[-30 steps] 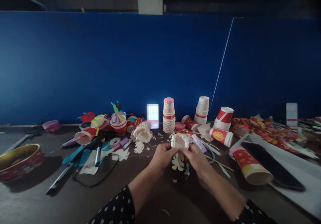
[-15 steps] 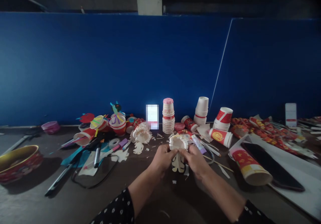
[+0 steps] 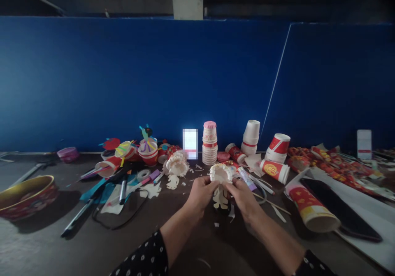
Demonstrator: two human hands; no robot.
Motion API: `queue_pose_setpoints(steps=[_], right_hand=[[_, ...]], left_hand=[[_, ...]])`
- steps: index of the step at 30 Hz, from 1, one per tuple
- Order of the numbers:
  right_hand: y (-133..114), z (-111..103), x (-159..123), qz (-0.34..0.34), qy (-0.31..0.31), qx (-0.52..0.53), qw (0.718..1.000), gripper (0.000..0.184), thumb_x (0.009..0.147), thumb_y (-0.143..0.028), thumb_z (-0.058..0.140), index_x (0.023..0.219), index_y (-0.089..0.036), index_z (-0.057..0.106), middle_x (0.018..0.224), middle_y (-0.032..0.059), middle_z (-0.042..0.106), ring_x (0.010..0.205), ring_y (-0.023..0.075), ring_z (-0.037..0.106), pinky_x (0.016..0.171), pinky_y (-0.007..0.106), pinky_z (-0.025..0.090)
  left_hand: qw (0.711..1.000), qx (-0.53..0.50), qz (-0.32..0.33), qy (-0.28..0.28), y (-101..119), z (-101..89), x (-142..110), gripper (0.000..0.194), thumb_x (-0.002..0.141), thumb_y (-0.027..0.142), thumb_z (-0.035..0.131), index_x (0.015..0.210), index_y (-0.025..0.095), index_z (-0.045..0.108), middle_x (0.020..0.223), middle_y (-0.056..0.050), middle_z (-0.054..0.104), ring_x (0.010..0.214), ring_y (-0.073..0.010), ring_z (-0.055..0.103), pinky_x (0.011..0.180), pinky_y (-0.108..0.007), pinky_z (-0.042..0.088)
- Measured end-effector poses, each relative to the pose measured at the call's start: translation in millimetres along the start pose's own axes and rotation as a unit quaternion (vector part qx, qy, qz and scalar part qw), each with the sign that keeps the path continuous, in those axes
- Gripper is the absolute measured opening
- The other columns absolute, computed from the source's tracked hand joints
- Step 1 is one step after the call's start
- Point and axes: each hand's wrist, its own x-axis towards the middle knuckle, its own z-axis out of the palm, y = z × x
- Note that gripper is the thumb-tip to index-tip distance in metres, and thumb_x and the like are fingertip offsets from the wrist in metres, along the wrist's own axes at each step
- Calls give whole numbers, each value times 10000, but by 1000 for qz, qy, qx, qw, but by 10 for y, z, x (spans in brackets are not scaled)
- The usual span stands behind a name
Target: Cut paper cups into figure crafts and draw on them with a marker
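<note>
Between my two hands is a cut paper-cup craft (image 3: 221, 173), white inside, with a fringed, curled rim and a scalloped strip hanging below. My left hand (image 3: 200, 194) pinches its left side with thumb and fingers. On the other side my right hand (image 3: 243, 195) grips it the same way, and both thumbs meet near its lower edge. Fingers behind the craft are hidden. A similar fringed paper craft (image 3: 176, 167) lies to the left, touching neither hand. Just beyond my right hand is a purple-and-white glue stick (image 3: 246, 177).
A stack of paper cups (image 3: 210, 144) stands behind my hands. Rightward lie a red paper cup (image 3: 311, 210) and a black phone (image 3: 339, 210) on a white box lid. At left are a marker (image 3: 122, 190), a cable, and a gold-rimmed bowl (image 3: 27, 197). Paper scraps litter the table.
The whole scene has shifted slightly right in view. Both hands still hold the paper-cup craft, and its hanging strip sits a little differently.
</note>
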Motion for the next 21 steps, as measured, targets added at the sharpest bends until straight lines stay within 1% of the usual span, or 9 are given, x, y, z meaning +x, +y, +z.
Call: queue_pose_setpoints(steps=[5, 7, 9, 11, 13, 16, 18, 21], right_hand=[[41, -24, 41, -24, 5, -10, 1000, 192, 676, -351, 566, 683, -160, 562, 527, -27, 544, 497, 125, 489, 471, 224, 372], [55, -31, 46, -26, 10, -15, 1000, 187, 683, -349, 562, 675, -162, 556, 527, -28, 537, 488, 120, 478, 467, 222, 367], [60, -30, 37, -30, 15, -19, 999, 199, 695, -357, 556, 636, -170, 528, 502, -39, 502, 467, 109, 453, 451, 217, 351], [49, -24, 17, -35, 15, -18, 999, 258, 713, -401, 538, 594, -178, 489, 483, -43, 470, 455, 106, 435, 440, 218, 341], [22, -19, -5, -38, 5, -6, 999, 323, 735, -465, 496, 578, -183, 472, 482, -36, 468, 453, 113, 437, 443, 228, 347], [-26, -22, -21, -42, -1, -1, 999, 381, 746, -524, 446, 570, -188, 475, 479, -26, 486, 435, 122, 440, 439, 245, 352], [-43, -25, -15, -58, 8, -21, 998, 365, 729, -515, 477, 570, -187, 491, 471, -22, 498, 437, 128, 450, 432, 247, 352], [-35, -24, 6, -103, 31, -61, 992, 289, 706, -451, 535, 638, -172, 561, 529, 3, 561, 519, 157, 511, 471, 247, 388]], left_hand=[[998, -61, -20, -7, -20, -2, 4, 208, 588, 307, 636, 621, 105, 596, 482, 12, 526, 413, -72, 438, 437, -197, 321], [997, -71, -22, -6, -25, -5, 8, 217, 590, 318, 634, 602, 109, 576, 470, 17, 507, 408, -69, 430, 425, -194, 304], [998, -54, -17, 3, -29, -8, 13, 214, 591, 312, 634, 580, 110, 564, 460, 24, 492, 398, -62, 413, 418, -190, 291], [1000, -24, -9, 16, -29, -9, 13, 209, 589, 303, 638, 563, 109, 564, 454, 29, 489, 389, -54, 397, 416, -188, 286], [1000, -3, -4, 26, -26, -8, 10, 209, 588, 301, 642, 554, 108, 571, 452, 28, 496, 385, -54, 394, 415, -189, 289], [999, -6, 0, 31, -22, -3, 2, 217, 594, 318, 638, 578, 107, 592, 460, 20, 519, 392, -67, 413, 412, -194, 300], [999, -7, 6, 33, -23, 0, 0, 217, 600, 319, 634, 574, 108, 592, 448, 25, 510, 387, -64, 401, 408, -192, 296], [1000, -1, 12, 23, -28, 5, -3, 213, 596, 305, 640, 550, 106, 580, 446, 28, 502, 391, -56, 384, 411, -188, 288]])
